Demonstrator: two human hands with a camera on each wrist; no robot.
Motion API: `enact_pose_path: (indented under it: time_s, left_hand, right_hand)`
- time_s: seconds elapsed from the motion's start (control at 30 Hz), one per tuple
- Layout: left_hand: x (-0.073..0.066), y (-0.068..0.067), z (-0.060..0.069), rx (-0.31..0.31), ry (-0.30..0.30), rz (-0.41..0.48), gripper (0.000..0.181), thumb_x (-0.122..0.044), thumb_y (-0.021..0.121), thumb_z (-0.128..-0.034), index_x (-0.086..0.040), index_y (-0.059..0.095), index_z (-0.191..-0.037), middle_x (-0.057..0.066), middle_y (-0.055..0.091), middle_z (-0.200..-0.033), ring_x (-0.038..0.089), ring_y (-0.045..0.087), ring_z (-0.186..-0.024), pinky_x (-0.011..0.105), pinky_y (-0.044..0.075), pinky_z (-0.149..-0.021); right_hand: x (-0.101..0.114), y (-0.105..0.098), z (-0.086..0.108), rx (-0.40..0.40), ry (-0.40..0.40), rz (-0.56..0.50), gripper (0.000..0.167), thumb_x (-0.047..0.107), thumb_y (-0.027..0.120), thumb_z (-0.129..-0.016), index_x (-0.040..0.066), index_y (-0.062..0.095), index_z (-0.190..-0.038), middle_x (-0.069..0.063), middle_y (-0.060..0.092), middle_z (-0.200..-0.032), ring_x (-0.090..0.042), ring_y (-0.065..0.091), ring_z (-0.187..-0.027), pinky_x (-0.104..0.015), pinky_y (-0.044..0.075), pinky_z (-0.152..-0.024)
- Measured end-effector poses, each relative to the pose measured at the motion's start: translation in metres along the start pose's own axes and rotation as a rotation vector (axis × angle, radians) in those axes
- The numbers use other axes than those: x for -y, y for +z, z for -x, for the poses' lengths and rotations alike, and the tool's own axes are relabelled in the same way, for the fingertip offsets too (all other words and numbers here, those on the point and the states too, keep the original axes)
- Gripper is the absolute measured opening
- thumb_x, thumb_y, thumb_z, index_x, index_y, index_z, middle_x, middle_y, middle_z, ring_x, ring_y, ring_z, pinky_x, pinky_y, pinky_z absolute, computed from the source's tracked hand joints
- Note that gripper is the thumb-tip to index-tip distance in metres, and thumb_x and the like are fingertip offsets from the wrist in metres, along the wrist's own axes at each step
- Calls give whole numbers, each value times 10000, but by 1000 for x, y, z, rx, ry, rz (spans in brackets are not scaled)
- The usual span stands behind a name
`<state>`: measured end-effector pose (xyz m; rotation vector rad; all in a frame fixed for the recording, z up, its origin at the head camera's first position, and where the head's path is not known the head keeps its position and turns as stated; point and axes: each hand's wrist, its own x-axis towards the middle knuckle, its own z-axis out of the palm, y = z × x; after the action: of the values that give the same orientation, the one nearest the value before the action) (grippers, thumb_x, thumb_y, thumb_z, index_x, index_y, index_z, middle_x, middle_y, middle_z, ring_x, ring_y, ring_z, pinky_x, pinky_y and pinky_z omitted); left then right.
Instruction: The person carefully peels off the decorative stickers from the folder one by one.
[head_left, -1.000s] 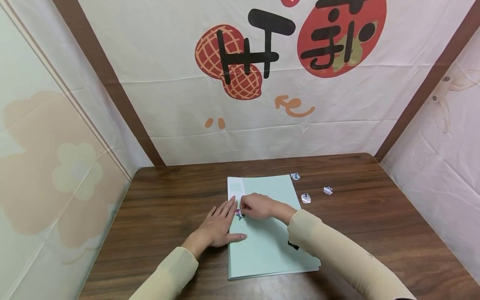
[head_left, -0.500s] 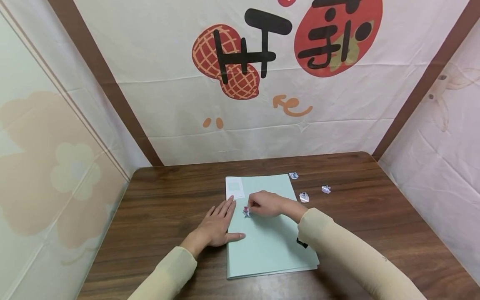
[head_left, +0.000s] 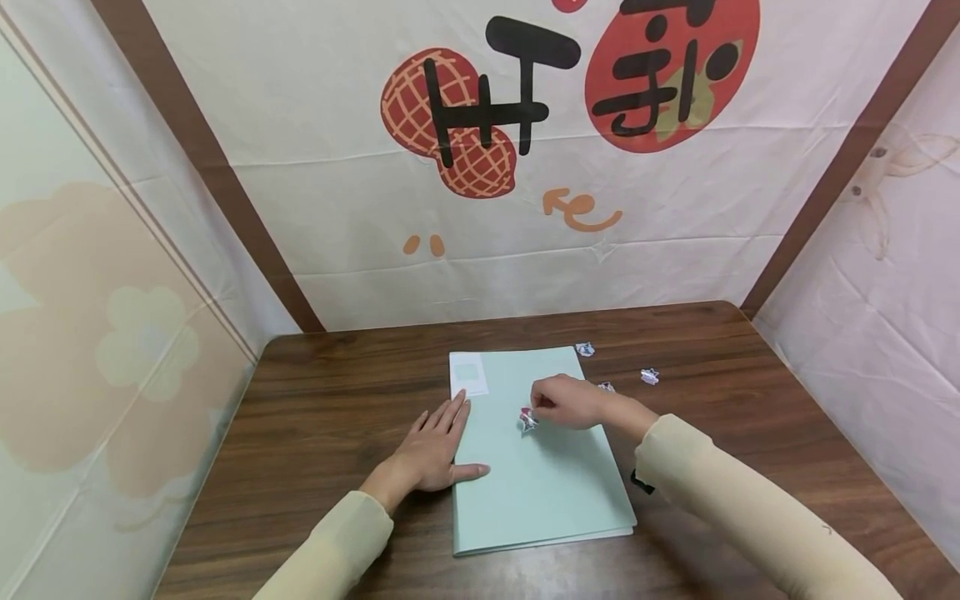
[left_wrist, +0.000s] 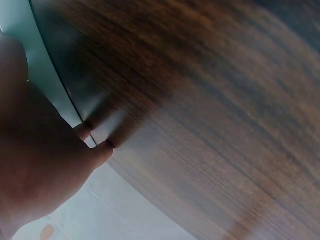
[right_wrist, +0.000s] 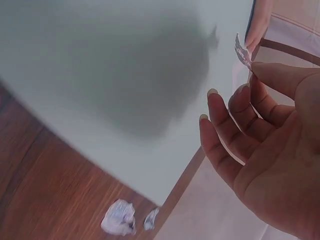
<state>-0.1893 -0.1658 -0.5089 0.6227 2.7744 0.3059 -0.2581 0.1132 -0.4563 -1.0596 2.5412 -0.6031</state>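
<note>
A pale green folder lies closed on the wooden table, with a white label at its upper left corner. My left hand rests along the folder's left edge, fingers straight and thumb on the cover; the left wrist view shows two fingertips on the wood. Over the middle of the cover, my right hand pinches a small shiny sticker between thumb and index finger. In the right wrist view this sticker appears nearly edge-on, slightly curved and apart from the cover, while the other fingers hang loosely curled.
Loose stickers lie right of the folder: one by its top corner, one farther right, and one partly hidden behind my right hand. A printed fabric wall stands behind the table.
My right hand has moved right and carried the sticker from the folder's left side to over its middle. My left hand has stayed at the left edge.
</note>
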Motion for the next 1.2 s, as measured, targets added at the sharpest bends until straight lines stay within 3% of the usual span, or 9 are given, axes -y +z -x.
enact_pose_path:
  time_s: [0.4,0.93,1.2]
  left_hand:
    - [-3,-7,3,5,-1,-9,1066,-733,526,-936,-58,108,-1646,106,-7,-1728,335,110,-1573,595,151,-1226]
    - [7,3,-1,-17,15,-7,1106,-788,483,-917,-71,69,-1650,85,-54,-1729,330,92,-1576,607,125,-1226]
    - [0,-4,2,-3,19,8,1067,-720,532,-942,-46,93,-1645,112,-23,-1727,340,94,-1574,612,131,-1223]
  right_hand:
    - [-19,-8,38,-17,48,-28,93,166,654,-1007,122,646,-925,62,541,-740,-81,487,-673,-245,412,-595]
    - [-47,-10,89,-45,89,-82,166,186,655,-1012,124,592,-871,69,502,-716,-65,464,-652,-245,397,-603]
    - [-60,-6,109,-54,91,-83,169,157,661,-998,122,606,-842,75,509,-706,-50,454,-641,-242,389,-592]
